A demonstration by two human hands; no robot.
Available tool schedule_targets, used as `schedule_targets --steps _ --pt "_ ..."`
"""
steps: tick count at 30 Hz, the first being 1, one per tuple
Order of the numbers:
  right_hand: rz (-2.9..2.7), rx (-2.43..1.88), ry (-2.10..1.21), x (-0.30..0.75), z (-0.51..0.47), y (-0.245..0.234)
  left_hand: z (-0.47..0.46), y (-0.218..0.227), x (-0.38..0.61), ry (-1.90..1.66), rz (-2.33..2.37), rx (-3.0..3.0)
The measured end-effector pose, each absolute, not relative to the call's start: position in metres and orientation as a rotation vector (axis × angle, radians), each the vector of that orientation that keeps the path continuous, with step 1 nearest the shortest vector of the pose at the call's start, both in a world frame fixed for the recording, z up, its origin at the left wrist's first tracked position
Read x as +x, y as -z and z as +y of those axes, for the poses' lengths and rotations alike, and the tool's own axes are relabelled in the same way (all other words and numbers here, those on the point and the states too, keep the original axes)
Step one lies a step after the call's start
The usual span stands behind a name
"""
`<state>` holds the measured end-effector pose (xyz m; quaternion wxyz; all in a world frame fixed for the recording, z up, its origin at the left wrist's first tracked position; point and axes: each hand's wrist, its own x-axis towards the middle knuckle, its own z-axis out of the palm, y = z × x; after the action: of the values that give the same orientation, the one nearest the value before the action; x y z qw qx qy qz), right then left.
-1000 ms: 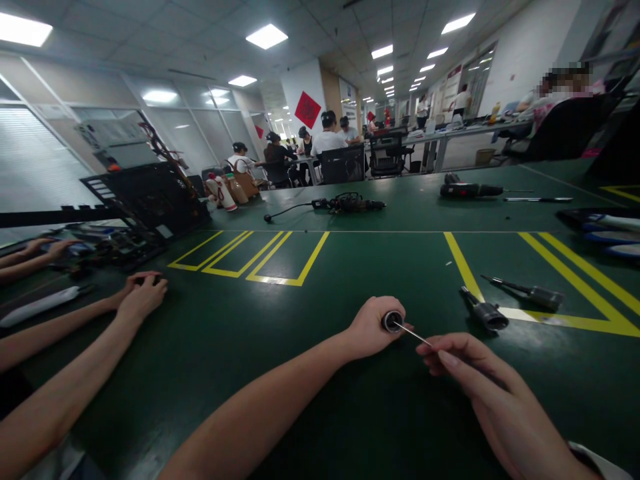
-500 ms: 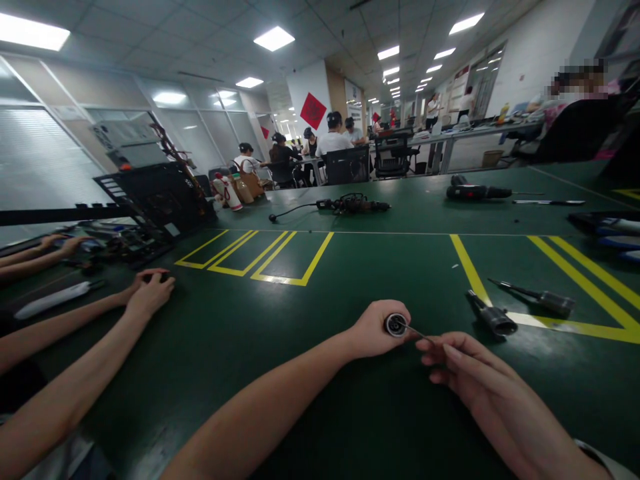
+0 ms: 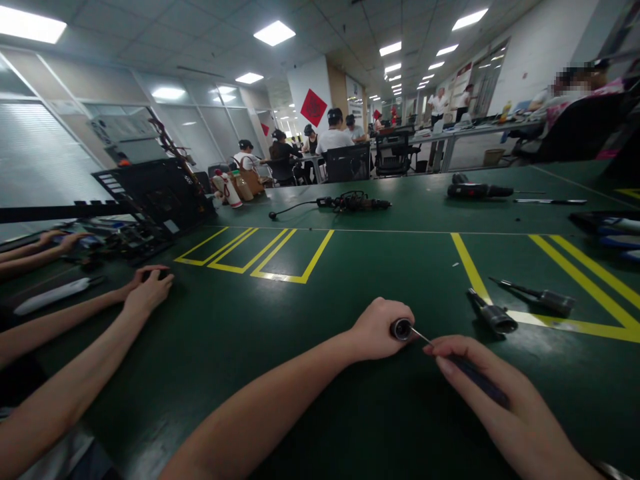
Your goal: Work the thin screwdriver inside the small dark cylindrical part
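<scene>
Holding a small round socket [image 3: 401,329] in its closed fingers, the left hand [image 3: 377,328] turns the open end toward the right hand [image 3: 480,383], whose fingers pinch a thin screwdriver [image 3: 465,368]. Its long axis runs up and left, with the metal tip at the socket's mouth, just above the green counter [image 3: 320,293]. Two similar tools [image 3: 493,319] lie on the yellow lines to the right; other people's hands [image 3: 147,290] rest far left.
</scene>
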<state>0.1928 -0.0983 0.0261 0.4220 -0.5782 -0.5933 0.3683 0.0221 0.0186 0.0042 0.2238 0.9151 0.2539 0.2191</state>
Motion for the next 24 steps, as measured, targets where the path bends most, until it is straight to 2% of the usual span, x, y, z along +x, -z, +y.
schedule_targets --steps 4,7,14,19,24 --pt "-1.755 -1.405 -0.708 0.194 -0.097 -0.033 0.018 -0.007 0.023 -0.515 0.717 2.625" --pt "-1.783 -1.437 -0.724 0.195 -0.095 -0.039 0.016 -0.009 0.024 -0.453 0.721 2.673" --pt "-1.405 -1.493 -1.138 0.201 -0.085 -0.042 0.013 -0.012 0.024 -0.488 0.751 2.659" --pt "-0.928 -1.313 -1.407 0.197 -0.083 -0.033 0.015 -0.012 0.022 -0.579 0.764 2.541" --pt "-0.685 -1.144 -1.601 0.19 -0.083 -0.029 0.019 -0.009 0.021 -0.624 0.802 2.389"
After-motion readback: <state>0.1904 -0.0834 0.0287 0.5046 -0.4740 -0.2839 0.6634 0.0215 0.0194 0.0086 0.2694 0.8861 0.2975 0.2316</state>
